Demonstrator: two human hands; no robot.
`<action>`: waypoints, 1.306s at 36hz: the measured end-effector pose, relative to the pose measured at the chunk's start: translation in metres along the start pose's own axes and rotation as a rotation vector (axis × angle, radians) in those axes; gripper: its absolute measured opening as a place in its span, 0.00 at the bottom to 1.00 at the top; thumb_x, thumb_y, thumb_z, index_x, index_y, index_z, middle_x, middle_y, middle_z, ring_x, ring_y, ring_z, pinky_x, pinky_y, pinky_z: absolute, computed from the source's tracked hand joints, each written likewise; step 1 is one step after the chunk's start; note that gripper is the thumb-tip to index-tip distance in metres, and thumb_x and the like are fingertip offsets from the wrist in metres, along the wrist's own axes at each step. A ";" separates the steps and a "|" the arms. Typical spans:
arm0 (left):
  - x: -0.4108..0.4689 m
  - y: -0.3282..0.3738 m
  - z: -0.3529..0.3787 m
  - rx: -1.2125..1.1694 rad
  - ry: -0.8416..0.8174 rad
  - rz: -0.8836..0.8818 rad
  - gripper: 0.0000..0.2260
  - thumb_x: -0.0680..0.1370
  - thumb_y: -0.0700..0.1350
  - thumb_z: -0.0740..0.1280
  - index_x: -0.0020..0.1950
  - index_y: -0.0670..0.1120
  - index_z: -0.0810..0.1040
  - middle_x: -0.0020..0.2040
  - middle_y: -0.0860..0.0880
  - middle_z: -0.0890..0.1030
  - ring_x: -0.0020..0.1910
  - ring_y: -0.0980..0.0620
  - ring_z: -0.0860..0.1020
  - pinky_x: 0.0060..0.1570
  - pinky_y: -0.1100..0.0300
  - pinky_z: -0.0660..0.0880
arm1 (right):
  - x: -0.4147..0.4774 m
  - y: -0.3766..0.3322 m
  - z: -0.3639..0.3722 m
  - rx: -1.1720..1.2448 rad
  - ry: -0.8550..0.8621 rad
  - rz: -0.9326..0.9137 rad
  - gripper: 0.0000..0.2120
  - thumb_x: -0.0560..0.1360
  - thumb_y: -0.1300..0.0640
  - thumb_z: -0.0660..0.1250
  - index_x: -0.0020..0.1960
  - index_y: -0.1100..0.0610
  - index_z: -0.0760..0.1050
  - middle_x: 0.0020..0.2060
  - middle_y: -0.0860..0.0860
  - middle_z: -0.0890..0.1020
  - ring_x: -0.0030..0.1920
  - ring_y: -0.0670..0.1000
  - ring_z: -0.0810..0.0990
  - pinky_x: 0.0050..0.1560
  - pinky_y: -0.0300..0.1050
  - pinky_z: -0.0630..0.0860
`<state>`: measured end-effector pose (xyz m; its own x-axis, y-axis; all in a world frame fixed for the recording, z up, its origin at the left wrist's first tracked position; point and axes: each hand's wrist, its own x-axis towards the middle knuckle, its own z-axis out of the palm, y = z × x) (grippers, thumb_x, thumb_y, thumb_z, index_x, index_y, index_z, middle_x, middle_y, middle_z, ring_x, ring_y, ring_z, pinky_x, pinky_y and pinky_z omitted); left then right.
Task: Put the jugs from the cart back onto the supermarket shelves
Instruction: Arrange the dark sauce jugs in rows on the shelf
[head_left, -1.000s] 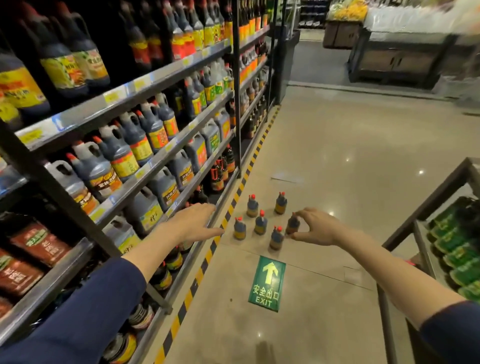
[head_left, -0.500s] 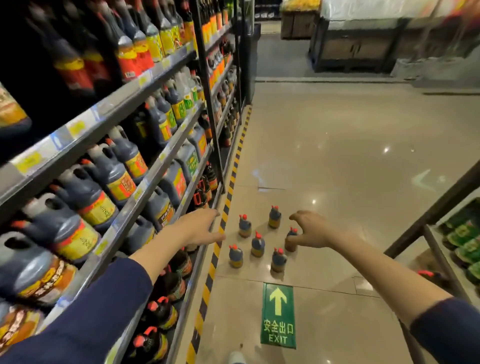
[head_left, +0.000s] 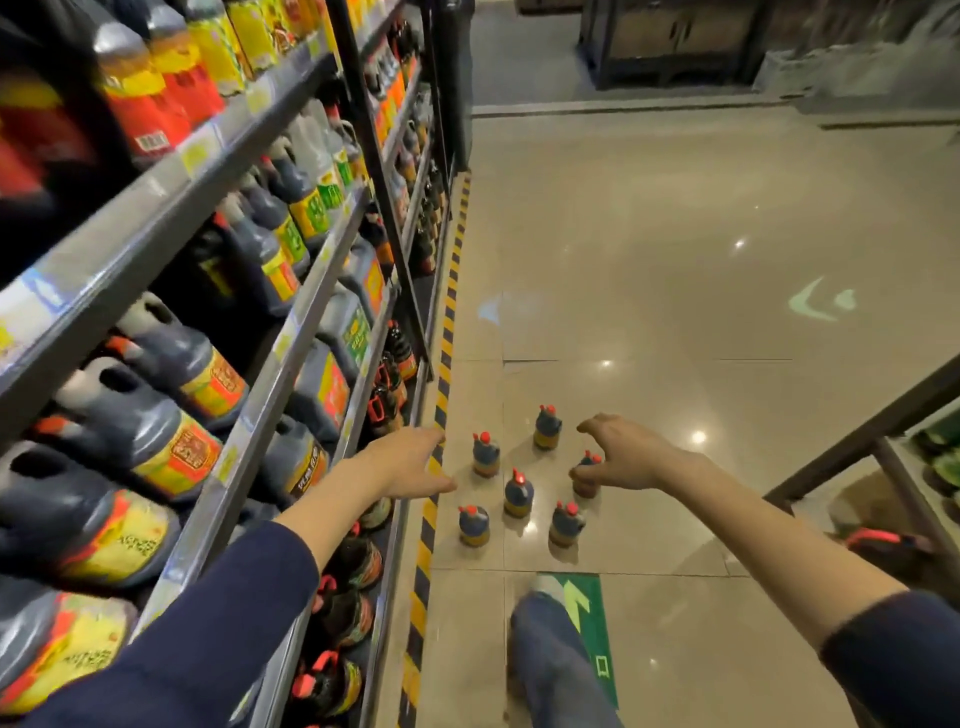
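We look down a supermarket aisle with both arms stretched forward in dark blue sleeves. Our left hand (head_left: 410, 462) hangs palm-down with the fingers loosely spread and empty, over the yellow-and-black hazard stripe (head_left: 441, 395) that runs along the foot of the shelving (head_left: 291, 343). Our right hand (head_left: 628, 452) is curled like a claw, thumb and fingers bent around the top of one small dark jug (head_left: 586, 475) with a red cap; whether the fingers actually press on it we cannot tell, since the hand partly covers it and the jug appears to stand on the floor. Five more jugs of the same kind stand upright on the beige floor tiles (head_left: 675, 291), apart from one another: one at the far side (head_left: 547, 428), one to its left (head_left: 485, 454), one in the middle (head_left: 518, 493), one nearest the stripe (head_left: 473, 526), and one on the near right (head_left: 566, 525). On the shelves to our left, large dark jugs with handles, red caps and yellow or orange labels (head_left: 171, 441) fill several tiers. A green exit sign (head_left: 592, 623) with an arrow is stuck to the floor, partly hidden by our leg in blue trousers (head_left: 556, 665). At the right edge stands a dark metal cart frame (head_left: 872, 431), with a red-capped item (head_left: 878, 540) low inside it, too blurred to name.
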<state>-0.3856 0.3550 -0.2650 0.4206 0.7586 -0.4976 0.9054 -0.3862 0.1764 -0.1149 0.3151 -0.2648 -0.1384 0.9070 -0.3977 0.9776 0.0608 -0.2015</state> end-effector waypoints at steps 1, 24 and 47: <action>0.010 -0.004 -0.002 0.000 -0.003 0.000 0.35 0.76 0.60 0.64 0.76 0.44 0.58 0.75 0.46 0.65 0.72 0.47 0.65 0.68 0.52 0.67 | 0.010 0.001 -0.001 0.001 -0.005 0.003 0.29 0.74 0.42 0.66 0.66 0.60 0.69 0.62 0.57 0.75 0.60 0.56 0.74 0.60 0.48 0.73; 0.239 -0.085 -0.004 -0.108 -0.167 -0.055 0.36 0.75 0.61 0.65 0.76 0.44 0.59 0.74 0.46 0.66 0.71 0.47 0.66 0.66 0.54 0.68 | 0.246 0.059 -0.011 0.184 -0.168 0.086 0.35 0.74 0.44 0.66 0.74 0.60 0.60 0.69 0.57 0.70 0.67 0.56 0.70 0.66 0.47 0.69; 0.381 -0.167 0.292 -0.167 -0.332 -0.062 0.38 0.73 0.61 0.68 0.76 0.45 0.58 0.75 0.47 0.64 0.72 0.47 0.66 0.66 0.54 0.67 | 0.361 0.082 0.280 0.350 -0.129 0.125 0.36 0.72 0.43 0.67 0.73 0.59 0.61 0.70 0.56 0.69 0.69 0.55 0.68 0.67 0.47 0.66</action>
<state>-0.3939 0.5551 -0.7320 0.3472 0.5557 -0.7554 0.9372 -0.2329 0.2595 -0.1287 0.5305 -0.6759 -0.0620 0.8374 -0.5430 0.8779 -0.2131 -0.4289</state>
